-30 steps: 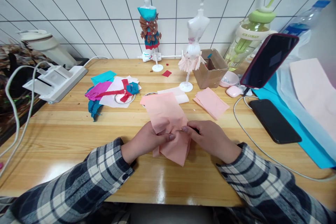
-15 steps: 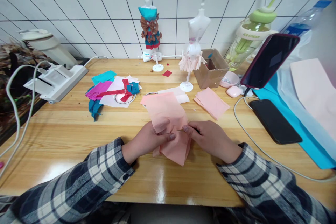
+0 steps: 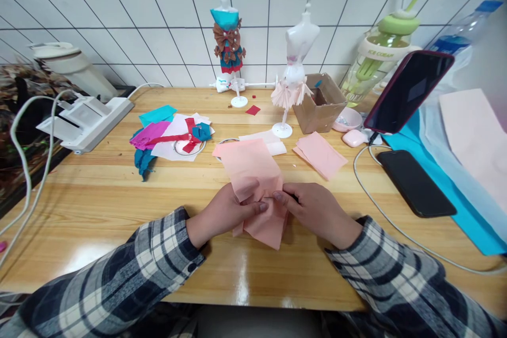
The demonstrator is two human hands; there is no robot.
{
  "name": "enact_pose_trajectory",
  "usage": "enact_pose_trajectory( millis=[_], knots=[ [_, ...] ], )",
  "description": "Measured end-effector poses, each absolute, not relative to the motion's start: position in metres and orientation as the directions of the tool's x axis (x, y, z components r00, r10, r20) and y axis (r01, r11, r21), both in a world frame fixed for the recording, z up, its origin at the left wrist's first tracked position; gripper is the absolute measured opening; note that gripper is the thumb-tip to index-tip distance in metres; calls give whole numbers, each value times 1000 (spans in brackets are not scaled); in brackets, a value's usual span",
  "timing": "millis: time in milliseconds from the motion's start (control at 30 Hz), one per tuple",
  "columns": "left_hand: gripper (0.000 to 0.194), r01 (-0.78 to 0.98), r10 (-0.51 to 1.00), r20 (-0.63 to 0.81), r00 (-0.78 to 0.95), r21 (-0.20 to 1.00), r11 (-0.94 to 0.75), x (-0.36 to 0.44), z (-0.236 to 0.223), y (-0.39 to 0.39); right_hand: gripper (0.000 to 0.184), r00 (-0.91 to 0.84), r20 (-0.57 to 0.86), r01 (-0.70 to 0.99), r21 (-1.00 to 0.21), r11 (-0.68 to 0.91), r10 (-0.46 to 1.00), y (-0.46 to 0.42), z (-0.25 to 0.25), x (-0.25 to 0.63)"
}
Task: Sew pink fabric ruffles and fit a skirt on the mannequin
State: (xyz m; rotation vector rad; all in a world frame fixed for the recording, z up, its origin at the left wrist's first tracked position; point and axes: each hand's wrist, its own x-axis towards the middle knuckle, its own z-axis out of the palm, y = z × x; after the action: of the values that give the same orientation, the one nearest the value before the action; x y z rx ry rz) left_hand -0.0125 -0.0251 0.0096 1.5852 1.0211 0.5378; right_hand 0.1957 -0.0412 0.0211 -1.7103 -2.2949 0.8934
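Observation:
My left hand (image 3: 233, 210) pinches a folded peach sheet of crepe paper (image 3: 256, 166), its thumb lying over the gathered middle. The sheet's upper part stands up in front of the fingers, and its lower flap hangs toward me. At the right edge of the same sheet, my right hand (image 3: 315, 208) is closed, thumb against the paper. A thin sliver shows by that thumb, too small to name. The right fingers are mostly hidden. Behind the paper stands a white mini dress form (image 3: 303, 39) with a pale pink pleated skirt (image 3: 288, 93).
Another dress form (image 3: 227, 37) wears teal, brown and red. Paper scraps (image 3: 174, 140) lie left, folded pink sheets (image 3: 320, 156) right. Further right are a cardboard box (image 3: 319, 108), a propped phone (image 3: 412, 90), a flat phone (image 3: 415, 182) and a cable. A power strip (image 3: 89, 124) sits left.
My right hand has shifted slightly left, its thumb closer to the gathered paper; less of the thin sliver shows. My left hand keeps its pinch. The whole view has drifted slightly.

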Motion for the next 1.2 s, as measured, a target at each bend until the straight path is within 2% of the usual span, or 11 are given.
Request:
enact_pose_trajectory(
  millis=[167, 633, 900, 1200],
  knots=[
    [24, 360, 844, -162, 512, 932, -40, -13, 10, -25, 43, -342, -223, 821, -543, 175, 913, -41, 21, 196],
    [44, 313, 847, -204, 491, 949, 47, -13, 10, -27, 47, -347, -252, 823, -544, 165, 903, -42, 22, 196],
    [36, 339, 843, -176, 507, 941, -7, -12, 10, -26, 44, -374, -233, 807, -559, 192, 898, -43, 22, 192],
    [38, 329, 838, -188, 512, 944, 11, -11, 8, -27, 43, -365, -238, 803, -569, 176, 900, -43, 20, 189]
  ],
)
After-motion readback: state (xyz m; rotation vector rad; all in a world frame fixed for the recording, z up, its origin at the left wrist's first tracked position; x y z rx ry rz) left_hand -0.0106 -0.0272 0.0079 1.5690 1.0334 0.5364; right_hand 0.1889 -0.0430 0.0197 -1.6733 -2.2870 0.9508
